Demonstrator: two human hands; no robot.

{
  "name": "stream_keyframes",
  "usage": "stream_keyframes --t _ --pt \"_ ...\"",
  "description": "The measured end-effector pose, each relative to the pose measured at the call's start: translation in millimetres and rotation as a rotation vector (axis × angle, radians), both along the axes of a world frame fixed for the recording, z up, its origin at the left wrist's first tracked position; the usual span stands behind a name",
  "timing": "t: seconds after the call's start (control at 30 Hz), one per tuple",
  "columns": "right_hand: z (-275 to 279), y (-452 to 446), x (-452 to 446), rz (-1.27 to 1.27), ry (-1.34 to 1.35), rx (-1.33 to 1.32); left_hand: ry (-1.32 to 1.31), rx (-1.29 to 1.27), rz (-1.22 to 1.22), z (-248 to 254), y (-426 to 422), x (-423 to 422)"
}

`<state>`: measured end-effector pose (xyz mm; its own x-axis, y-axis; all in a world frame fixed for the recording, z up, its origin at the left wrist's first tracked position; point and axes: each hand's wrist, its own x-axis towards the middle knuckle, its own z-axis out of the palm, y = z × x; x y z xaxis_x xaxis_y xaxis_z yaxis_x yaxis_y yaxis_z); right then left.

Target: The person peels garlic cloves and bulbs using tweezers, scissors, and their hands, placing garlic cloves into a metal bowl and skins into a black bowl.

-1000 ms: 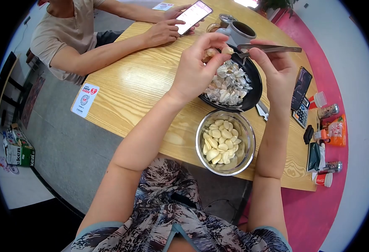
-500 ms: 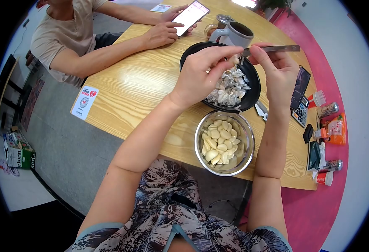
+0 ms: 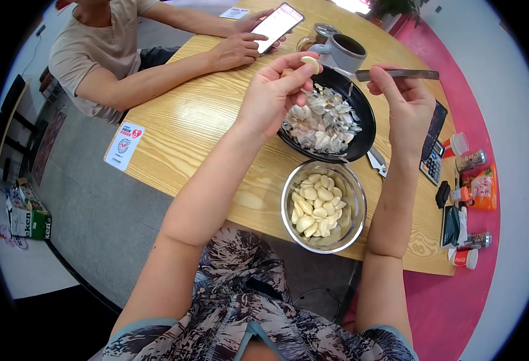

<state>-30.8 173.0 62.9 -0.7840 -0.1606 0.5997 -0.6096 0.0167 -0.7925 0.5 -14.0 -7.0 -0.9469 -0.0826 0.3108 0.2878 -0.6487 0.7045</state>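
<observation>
Pinched between thumb and fingers of my left hand (image 3: 270, 96) is a pale garlic clove (image 3: 311, 64), held up above the left rim of a black bowl (image 3: 365, 123). That bowl holds a heap of papery garlic skins (image 3: 327, 123). My right hand (image 3: 404, 102) grips the dark handle of a knife (image 3: 403, 74); its blade points left, over the bowl's far side. Closer to me stands a steel bowl (image 3: 361, 225) with peeled garlic cloves (image 3: 318, 204) in it. Both hands are raised above the table and apart from each other.
Across the wooden table (image 3: 180, 132), a person (image 3: 120, 78) touches a phone (image 3: 278, 27). A grey mug (image 3: 343, 53) and a glass jar (image 3: 324, 30) stand behind the black bowl. On the right lie scissors (image 3: 377, 162), a calculator (image 3: 431, 162), a dark phone (image 3: 435, 126) and several small containers.
My left hand has drawn back left and up with the clove, away from the blade. My right hand has shifted slightly right and down with the knife.
</observation>
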Motion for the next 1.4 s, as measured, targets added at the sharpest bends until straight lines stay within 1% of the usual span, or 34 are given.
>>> stream_keyframes --t 0.13,0.2,0.23,0.3,0.4,0.53,0.6,0.63,0.67,0.7,0.73,0.77,0.8,0.83,0.87,0.9,0.93,0.97,1.0,1.03,1.1,1.17,1.2,1.27,1.3,1.33,1.4 --pt "-1 2 -4 -0.003 0.011 0.000 -0.009 -0.017 -0.008 -1 -1 0" --pt "0 2 -3 -0.061 0.032 -0.009 -0.024 -0.138 0.009 0 -1 2" --pt "1 3 -3 -0.062 0.032 -0.008 -0.024 -0.138 0.008 2 -2 3" --pt "5 4 -1 -0.155 0.031 -0.006 -0.105 -0.268 -0.096 6 -5 7" --pt "5 14 -10 -0.180 0.100 -0.018 -0.127 -0.299 -0.159 8 -4 8" --pt "8 24 -16 -0.216 0.103 -0.038 -0.157 -0.349 -0.188 12 -3 12" --pt "10 28 -17 -0.230 0.066 0.015 -0.057 -0.498 -0.267 11 -4 16" --pt "10 31 -20 -0.233 0.066 0.014 -0.032 -0.576 -0.353 17 -5 22" --pt "8 33 -23 -0.143 0.026 0.047 -0.031 -0.578 -0.356 16 -3 24" --pt "6 35 -26 -0.053 -0.014 0.081 0.098 -0.701 -0.428 14 -1 24" --pt "4 35 -28 -0.057 -0.016 0.081 0.230 -0.822 -0.498 15 1 25" --pt "1 33 -30 0.003 -0.084 0.159 0.211 -0.921 -0.542 17 -1 26" --pt "-2 32 -32 0.064 -0.153 0.236 0.209 -0.921 -0.546 21 0 27" --pt "-5 31 -34 0.085 -0.197 0.294 0.098 -0.840 -0.533 24 0 29" --pt "-8 31 -35 0.086 -0.198 0.292 -0.012 -0.757 -0.517 25 0 30" --pt "-10 31 -36 0.144 -0.235 0.373 0.061 -0.651 -0.469 19 0 24" --pt "-12 30 -36 0.202 -0.271 0.454 0.059 -0.652 -0.469 14 -1 19" --pt "-12 30 -36 0.212 -0.300 0.515 0.035 -0.427 -0.432 10 -1 13" --pt "-12 29 -36 0.213 -0.300 0.515 0.013 -0.202 -0.391 6 -3 7" --pt "-12 28 -34 0.224 -0.310 0.520 0.014 -0.168 -0.432 4 -9 2" --pt "-16 25 -37 0.242 -0.316 0.527 0.021 -0.121 -0.415 -4 -9 -2" --pt "-23 23 -41 0.119 -0.240 0.682 0.027 -0.077 -0.404 -5 -6 -3" --pt "-23 24 -43 0.121 -0.237 0.684 0.043 -0.080 -0.377 -6 -4 -3" --pt "-17 20 -37 0.146 -0.250 0.375 0.058 -0.081 -0.345 -6 -2 -1" --pt "-12 19 -31 0.056 -0.210 0.407 0.042 -0.113 -0.324 -4 -2 0" --pt "-12 17 -31 0.058 -0.208 0.408 0.025 -0.146 -0.305 -3 -2 1" --pt "-12 16 -31 0.092 -0.097 0.213 0.029 -0.178 -0.273 -1 0 1"
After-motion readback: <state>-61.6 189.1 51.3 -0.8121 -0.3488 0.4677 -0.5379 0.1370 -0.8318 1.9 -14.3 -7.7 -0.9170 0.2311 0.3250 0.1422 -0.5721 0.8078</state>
